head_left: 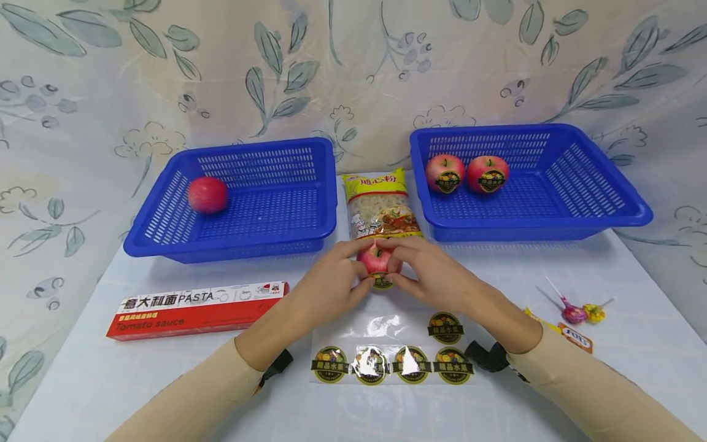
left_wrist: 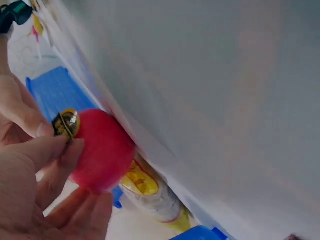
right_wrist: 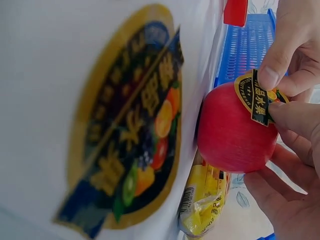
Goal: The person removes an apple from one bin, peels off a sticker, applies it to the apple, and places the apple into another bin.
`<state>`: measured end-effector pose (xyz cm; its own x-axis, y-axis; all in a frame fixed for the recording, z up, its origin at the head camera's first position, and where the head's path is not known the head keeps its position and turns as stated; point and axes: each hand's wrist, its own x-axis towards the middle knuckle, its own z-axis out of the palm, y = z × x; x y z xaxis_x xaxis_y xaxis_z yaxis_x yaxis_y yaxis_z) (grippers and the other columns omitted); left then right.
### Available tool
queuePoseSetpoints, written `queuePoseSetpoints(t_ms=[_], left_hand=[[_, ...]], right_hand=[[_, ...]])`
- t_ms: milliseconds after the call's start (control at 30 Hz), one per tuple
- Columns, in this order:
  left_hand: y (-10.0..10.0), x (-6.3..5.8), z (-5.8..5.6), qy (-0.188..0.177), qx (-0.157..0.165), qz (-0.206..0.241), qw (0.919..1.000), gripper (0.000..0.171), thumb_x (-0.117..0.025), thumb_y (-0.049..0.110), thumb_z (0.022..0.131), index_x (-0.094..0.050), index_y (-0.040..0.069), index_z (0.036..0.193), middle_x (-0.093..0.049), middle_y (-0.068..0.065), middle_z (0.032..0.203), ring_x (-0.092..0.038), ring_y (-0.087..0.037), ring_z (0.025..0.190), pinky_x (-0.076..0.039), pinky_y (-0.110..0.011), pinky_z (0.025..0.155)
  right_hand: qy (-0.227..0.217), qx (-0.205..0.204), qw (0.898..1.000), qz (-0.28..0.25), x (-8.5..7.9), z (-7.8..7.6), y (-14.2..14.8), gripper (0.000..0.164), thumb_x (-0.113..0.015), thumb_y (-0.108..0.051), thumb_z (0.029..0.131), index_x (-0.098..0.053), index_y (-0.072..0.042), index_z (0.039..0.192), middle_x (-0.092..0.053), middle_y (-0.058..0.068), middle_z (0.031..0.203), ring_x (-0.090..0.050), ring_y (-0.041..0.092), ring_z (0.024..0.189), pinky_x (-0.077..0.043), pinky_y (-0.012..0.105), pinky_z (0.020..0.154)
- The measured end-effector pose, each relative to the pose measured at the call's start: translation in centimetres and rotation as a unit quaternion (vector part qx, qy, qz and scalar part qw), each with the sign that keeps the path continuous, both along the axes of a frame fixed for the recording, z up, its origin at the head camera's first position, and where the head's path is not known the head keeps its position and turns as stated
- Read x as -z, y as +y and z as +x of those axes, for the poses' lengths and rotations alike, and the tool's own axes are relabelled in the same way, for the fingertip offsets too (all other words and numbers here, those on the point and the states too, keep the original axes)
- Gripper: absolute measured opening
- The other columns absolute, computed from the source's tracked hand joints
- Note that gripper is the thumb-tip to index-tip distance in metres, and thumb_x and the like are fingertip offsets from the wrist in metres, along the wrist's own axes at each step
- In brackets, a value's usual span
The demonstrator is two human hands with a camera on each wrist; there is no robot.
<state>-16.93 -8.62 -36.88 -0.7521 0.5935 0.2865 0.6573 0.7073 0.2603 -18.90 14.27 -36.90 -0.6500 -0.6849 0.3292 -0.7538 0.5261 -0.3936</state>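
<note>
Between my two hands, a red apple (head_left: 378, 260) sits at the table's middle, just in front of the pasta bag. My left hand (head_left: 335, 276) grips its left side, and my right hand (head_left: 428, 270) curls round the right. Both thumbs are at a round black-and-gold sticker (right_wrist: 255, 98) on the apple's near side. One edge of that sticker stands off the skin in the left wrist view. Below the hands lies a clear sheet (head_left: 367, 325) bearing several matching stickers (head_left: 453, 366).
A blue basket (head_left: 254, 247) at left holds one plain apple (head_left: 207, 195). The right basket (head_left: 530, 233) holds two stickered apples (head_left: 488, 174). A yellow pasta bag (head_left: 381, 205) lies between them. Also here are a red pasta box (head_left: 199, 312) and lollipops (head_left: 574, 313).
</note>
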Motion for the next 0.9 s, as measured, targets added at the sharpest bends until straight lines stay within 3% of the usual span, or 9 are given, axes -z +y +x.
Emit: queuePoseSetpoints(t_ms=[233,467,733,900], left_hand=[[-0.2,-0.2,-0.9,-0.026,0.011,0.01,0.9996,0.024,-0.075,0.026,0.093,-0.078,0.013,0.073,-0.064,-0.013,0.141,-0.053,-0.027,0.137,-0.042,-0.039,0.115],[-0.3,-0.1,-1.4,-0.021,0.022,0.031,0.9991,0.032,-0.07,0.026,0.095,-0.074,0.013,0.066,-0.074,-0.01,0.121,-0.056,-0.024,0.134,-0.043,-0.038,0.114],[-0.2,-0.1,-1.6,-0.001,0.035,0.059,0.9976,0.031,-0.067,0.02,0.095,-0.073,0.014,0.066,-0.068,-0.01,0.131,-0.065,-0.021,0.119,-0.058,-0.034,0.086],[-0.4,0.0,-1.6,-0.023,0.037,0.051,0.9977,0.028,-0.067,0.021,0.095,-0.071,0.015,0.068,-0.063,-0.007,0.135,-0.065,-0.021,0.118,-0.057,-0.035,0.093]], right_hand=[[-0.009,0.004,1.0,-0.012,-0.1,-0.2,0.2,0.017,-0.076,-0.013,0.092,-0.061,-0.017,0.085,-0.065,0.012,0.139,-0.061,0.029,0.128,-0.05,0.045,0.105],[-0.007,0.006,0.999,-0.044,0.2,-0.6,0.2,0.021,-0.073,-0.015,0.093,-0.057,-0.018,0.081,-0.068,0.011,0.132,-0.063,0.027,0.125,-0.052,0.044,0.103],[0.017,-0.004,0.998,-0.067,0.6,-1.0,0.2,0.019,-0.07,-0.014,0.093,-0.058,-0.018,0.079,-0.071,0.009,0.128,-0.065,0.025,0.122,-0.054,0.043,0.101],[-0.003,-0.017,0.998,-0.054,0.6,-1.0,0.5,0.016,-0.071,-0.012,0.091,-0.058,-0.017,0.083,-0.068,0.009,0.133,-0.062,0.026,0.126,-0.052,0.044,0.103]])
